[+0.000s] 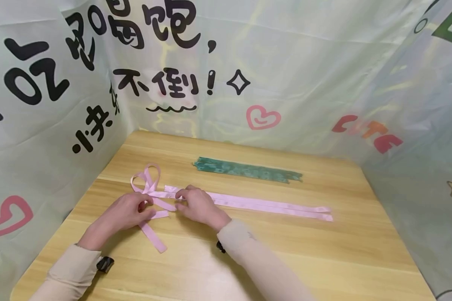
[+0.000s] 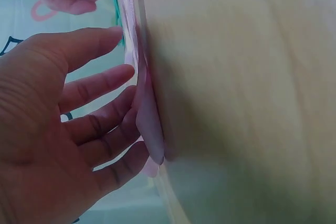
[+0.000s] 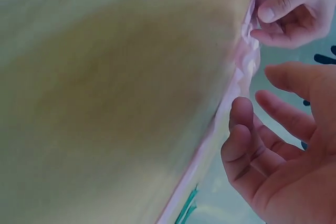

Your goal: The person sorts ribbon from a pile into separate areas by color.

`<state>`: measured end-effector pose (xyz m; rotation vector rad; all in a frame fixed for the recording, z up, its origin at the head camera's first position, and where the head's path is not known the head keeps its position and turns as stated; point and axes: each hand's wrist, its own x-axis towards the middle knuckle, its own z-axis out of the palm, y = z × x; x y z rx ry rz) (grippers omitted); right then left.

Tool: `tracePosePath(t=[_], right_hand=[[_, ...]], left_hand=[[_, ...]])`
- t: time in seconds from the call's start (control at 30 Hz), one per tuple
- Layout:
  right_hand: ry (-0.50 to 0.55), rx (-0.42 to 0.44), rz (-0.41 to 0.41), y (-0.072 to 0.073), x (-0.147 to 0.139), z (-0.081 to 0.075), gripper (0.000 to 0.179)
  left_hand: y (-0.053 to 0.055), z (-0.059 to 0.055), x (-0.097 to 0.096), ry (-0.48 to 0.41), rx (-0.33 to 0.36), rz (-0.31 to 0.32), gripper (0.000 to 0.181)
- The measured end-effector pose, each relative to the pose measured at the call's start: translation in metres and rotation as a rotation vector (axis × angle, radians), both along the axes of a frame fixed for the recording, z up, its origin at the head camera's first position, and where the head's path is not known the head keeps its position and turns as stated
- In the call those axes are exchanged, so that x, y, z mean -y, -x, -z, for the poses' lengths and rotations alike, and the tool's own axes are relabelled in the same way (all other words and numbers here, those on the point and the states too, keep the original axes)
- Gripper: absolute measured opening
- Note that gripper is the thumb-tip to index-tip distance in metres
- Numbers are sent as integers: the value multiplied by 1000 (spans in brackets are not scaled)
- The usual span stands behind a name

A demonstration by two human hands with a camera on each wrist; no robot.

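A pink ribbon bow (image 1: pixel 147 182) with upright loops lies at the left of the table, its tails (image 1: pixel 153 237) spread towards the front. My left hand (image 1: pixel 126 211) rests at the bow's lower side; in the left wrist view its loosely bent fingers touch the pink ribbon (image 2: pixel 150 124) without closing round it. To the right, my right hand (image 1: pixel 199 205) hovers at the left ends of two long pink ribbon strips (image 1: pixel 271 204) lying side by side. In the right wrist view the right hand's (image 3: pixel 286 145) fingers are loosely bent, with nothing seen between them.
Behind the pink strips lies a bundle of teal ribbon (image 1: pixel 245 169) with frayed ends. The wooden table (image 1: pixel 324 255) is enclosed at the back and sides by a printed cloth (image 1: pixel 305 75) with lettering and hearts.
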<state>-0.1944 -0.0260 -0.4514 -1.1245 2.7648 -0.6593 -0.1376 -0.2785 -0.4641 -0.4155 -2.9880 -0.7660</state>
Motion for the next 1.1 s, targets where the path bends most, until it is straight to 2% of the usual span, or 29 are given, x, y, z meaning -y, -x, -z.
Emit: tracePosePath(t=[0.3,0.73,0.93,1.1], right_hand=[[-66,-12,-26,-4,15,8,23],[-140,-37,-98,-11,35,6,25],[-176,-52,-125,-13,44,6,23],[-138,-29,-134,-14,50,7,25]], left_hand=[[0,2,0,20,29,15,16],[0,4,0,-11,60,97,24],[0,5,1,-19,63,94,22],[-1,5,2,-33,60,77,13]])
